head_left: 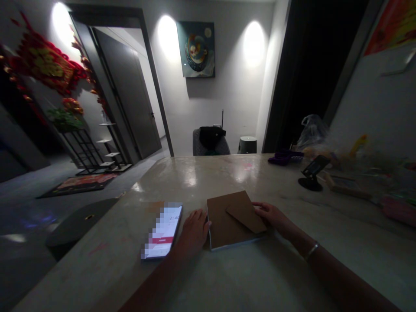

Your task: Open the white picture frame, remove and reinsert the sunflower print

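Observation:
A brown, square, book-like item (224, 229) with a pale lower edge lies on the glossy stone-look table (156, 286). On its right part rests a brown flap or envelope-like piece (247, 219). My left hand (195, 229) lies at the item's left edge, palm down, fingers spread, thumb touching the edge. At the right edge is my right hand (268, 214), its fingers closed on the item's side; the fingertips are partly hidden. Left of my left hand, a phone (167, 225) with a lit, partly pixelated screen lies on the table.
At the right stand a black phone stand (312, 175), a purple cloth item (284, 157), a wooden frame-like tray (346, 186) and a clear plastic bag (312, 132). A chair (211, 143) is behind the far table edge. A dark round stool (78, 221) stands at the left.

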`<state>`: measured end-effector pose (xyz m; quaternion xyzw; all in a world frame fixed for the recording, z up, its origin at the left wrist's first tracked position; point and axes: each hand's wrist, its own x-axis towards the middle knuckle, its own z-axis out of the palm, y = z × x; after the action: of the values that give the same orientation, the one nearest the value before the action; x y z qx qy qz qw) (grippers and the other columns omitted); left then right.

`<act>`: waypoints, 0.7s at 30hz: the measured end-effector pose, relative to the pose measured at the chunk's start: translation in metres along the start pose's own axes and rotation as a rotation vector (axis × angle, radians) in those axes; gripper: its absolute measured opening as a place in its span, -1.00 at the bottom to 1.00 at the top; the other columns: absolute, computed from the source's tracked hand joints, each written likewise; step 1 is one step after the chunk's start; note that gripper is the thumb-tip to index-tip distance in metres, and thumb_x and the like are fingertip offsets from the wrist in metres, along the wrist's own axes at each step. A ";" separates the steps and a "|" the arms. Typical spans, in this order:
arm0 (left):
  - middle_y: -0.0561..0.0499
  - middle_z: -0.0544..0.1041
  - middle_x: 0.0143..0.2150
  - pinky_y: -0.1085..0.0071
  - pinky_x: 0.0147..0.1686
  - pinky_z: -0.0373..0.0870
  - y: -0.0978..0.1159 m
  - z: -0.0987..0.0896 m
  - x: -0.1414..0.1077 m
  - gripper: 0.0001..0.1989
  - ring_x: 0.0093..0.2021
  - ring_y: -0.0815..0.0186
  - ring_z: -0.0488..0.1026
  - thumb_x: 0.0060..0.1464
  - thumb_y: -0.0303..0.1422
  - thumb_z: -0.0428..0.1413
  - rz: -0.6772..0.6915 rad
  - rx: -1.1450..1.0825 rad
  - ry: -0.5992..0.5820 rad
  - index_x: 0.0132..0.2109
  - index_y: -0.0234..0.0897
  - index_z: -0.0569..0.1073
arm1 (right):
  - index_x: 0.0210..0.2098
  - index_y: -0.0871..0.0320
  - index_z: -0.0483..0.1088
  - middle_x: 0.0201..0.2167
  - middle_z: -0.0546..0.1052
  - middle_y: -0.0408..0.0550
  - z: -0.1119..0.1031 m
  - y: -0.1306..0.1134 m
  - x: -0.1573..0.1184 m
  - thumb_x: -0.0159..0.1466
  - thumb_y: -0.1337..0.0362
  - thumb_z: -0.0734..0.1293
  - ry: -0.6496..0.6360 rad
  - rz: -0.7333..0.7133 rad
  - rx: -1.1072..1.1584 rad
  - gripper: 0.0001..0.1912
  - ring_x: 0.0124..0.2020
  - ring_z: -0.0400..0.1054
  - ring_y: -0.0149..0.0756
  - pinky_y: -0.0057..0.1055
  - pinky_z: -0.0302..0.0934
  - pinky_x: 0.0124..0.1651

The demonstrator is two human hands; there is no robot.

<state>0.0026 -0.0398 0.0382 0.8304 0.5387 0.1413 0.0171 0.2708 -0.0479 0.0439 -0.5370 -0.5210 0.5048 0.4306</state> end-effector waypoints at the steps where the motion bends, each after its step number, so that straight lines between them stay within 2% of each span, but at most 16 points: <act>1: -0.17 0.28 0.08 0.18 0.08 0.07 0.000 0.000 0.000 -0.64 0.12 0.18 0.14 0.13 -0.32 -0.22 0.000 0.002 -0.003 0.02 -0.34 0.26 | -0.05 0.22 0.28 -0.23 0.52 -0.01 0.000 0.001 0.000 0.06 0.19 0.28 -0.005 0.007 0.014 -0.54 -0.21 0.39 -0.21 -0.32 0.26 -0.19; 6: -0.17 0.26 0.11 0.21 0.09 0.05 -0.001 0.000 0.001 -0.59 0.13 0.18 0.12 0.14 -0.29 -0.23 -0.024 0.011 -0.033 0.08 -0.37 0.20 | -0.01 0.19 0.25 -0.22 0.51 -0.03 0.001 -0.002 -0.001 0.06 0.24 0.27 -0.036 0.013 0.080 -0.52 -0.22 0.40 -0.23 -0.33 0.28 -0.23; 11: -0.13 0.20 0.15 0.16 0.08 0.05 -0.002 0.004 0.003 -0.56 0.16 0.17 0.08 0.13 -0.32 -0.22 -0.004 0.032 -0.009 0.16 -0.27 0.09 | 0.01 0.16 0.25 -0.26 0.53 -0.06 0.001 -0.004 -0.003 0.07 0.25 0.25 -0.025 0.013 0.059 -0.52 -0.24 0.40 -0.24 -0.34 0.29 -0.25; 21: -0.07 0.16 0.19 0.12 0.08 0.06 0.000 0.001 0.004 -0.61 0.17 0.11 0.05 0.13 -0.33 -0.20 0.006 0.054 -0.025 0.08 -0.19 0.25 | 0.04 0.15 0.22 -0.36 0.54 -0.07 -0.004 0.001 -0.001 0.09 0.22 0.24 -0.043 -0.011 -0.015 -0.49 -0.33 0.41 -0.27 -0.33 0.28 -0.27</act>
<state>0.0046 -0.0365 0.0383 0.8340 0.5394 0.1164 0.0011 0.2744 -0.0484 0.0437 -0.5263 -0.5369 0.5100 0.4179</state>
